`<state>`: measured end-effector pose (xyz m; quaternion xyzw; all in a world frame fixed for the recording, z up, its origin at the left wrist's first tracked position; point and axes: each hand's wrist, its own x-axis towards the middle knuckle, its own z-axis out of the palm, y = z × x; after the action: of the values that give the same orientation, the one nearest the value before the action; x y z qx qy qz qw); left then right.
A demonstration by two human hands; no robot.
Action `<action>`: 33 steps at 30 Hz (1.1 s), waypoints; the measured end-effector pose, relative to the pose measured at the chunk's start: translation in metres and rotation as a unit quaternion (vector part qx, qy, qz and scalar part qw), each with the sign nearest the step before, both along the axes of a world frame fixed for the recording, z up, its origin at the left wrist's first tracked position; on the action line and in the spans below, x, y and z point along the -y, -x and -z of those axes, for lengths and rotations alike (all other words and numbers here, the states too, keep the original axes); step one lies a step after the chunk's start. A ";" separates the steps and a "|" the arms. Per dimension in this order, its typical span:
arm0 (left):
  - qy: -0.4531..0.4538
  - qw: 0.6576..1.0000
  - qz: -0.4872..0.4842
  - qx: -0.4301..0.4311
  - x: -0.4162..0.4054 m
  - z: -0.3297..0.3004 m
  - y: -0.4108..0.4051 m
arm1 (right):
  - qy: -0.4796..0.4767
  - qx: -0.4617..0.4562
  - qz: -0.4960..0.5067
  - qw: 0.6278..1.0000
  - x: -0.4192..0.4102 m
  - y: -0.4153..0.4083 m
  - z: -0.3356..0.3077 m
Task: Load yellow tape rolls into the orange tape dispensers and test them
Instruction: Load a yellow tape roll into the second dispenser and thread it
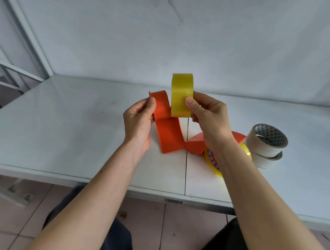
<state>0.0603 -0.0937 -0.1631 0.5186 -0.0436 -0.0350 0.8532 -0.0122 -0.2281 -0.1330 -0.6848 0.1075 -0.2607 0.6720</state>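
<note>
Above the middle of the white table, in the head view, the person is holding both working parts up in the air where they can be lined up by eye. The left hand is pinching the upper curl of an orange tape dispenser between thumb and curled fingers, and the dispenser's long body is hanging down toward the tabletop; whether its lower end is touching the surface cannot be told. The right hand is gripping a yellow tape roll edge-on, thumb pressing its outer face and the other fingers wrapping behind it. The roll is sitting right against the dispenser's curved top, probably because the person is steering the roll's core onto that curl; the roll does not look seated yet.

Under the right forearm, a second orange tape dispenser is lying on the table with a second yellow tape roll touching it, seemingly kept close as the next pair to assemble; whether that roll is already loaded is hidden by the arm. Just beside them to the right, two white tape rolls are sitting stacked, apparently set aside as no part of this job.
</note>
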 end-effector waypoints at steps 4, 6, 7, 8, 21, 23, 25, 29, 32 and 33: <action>-0.007 1.000 0.002 0.017 -0.007 0.003 0.001 | 0.006 0.000 -0.026 1.000 -0.006 0.006 0.013; -0.012 1.000 0.000 0.024 -0.007 0.002 -0.001 | 0.000 0.004 -0.038 0.999 -0.010 0.006 0.019; -0.013 1.000 0.005 0.027 -0.005 0.000 -0.002 | -0.007 0.009 -0.044 0.999 -0.012 0.005 0.019; -0.014 0.999 0.011 0.033 -0.002 -0.003 -0.004 | -0.010 0.016 -0.053 0.998 -0.012 0.004 0.017; -0.106 0.993 0.031 0.037 0.025 -0.033 -0.022 | -0.009 0.029 -0.039 0.999 -0.005 -0.025 0.020; -0.095 0.995 0.036 0.024 0.022 -0.032 -0.019 | 0.032 0.024 -0.034 0.999 -0.011 -0.026 0.028; -0.076 0.997 0.027 -0.003 0.018 -0.030 -0.019 | 0.077 0.011 -0.031 0.996 -0.020 -0.025 0.033; -0.074 0.997 0.028 -0.022 0.004 -0.020 -0.019 | 0.011 -0.006 -0.048 0.999 -0.023 -0.022 0.044; -0.099 0.994 0.047 -0.009 -0.010 -0.012 -0.020 | 0.004 -0.032 -0.006 0.999 -0.026 -0.017 0.043; -0.102 0.993 0.057 -0.010 -0.015 -0.010 -0.020 | 0.012 -0.051 -0.001 0.999 -0.028 -0.017 0.044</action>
<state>0.0804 -0.0786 -0.1527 0.5995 -0.0609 -0.0934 0.7925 0.0049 -0.2004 -0.1770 -0.7052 0.1377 -0.2260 0.6578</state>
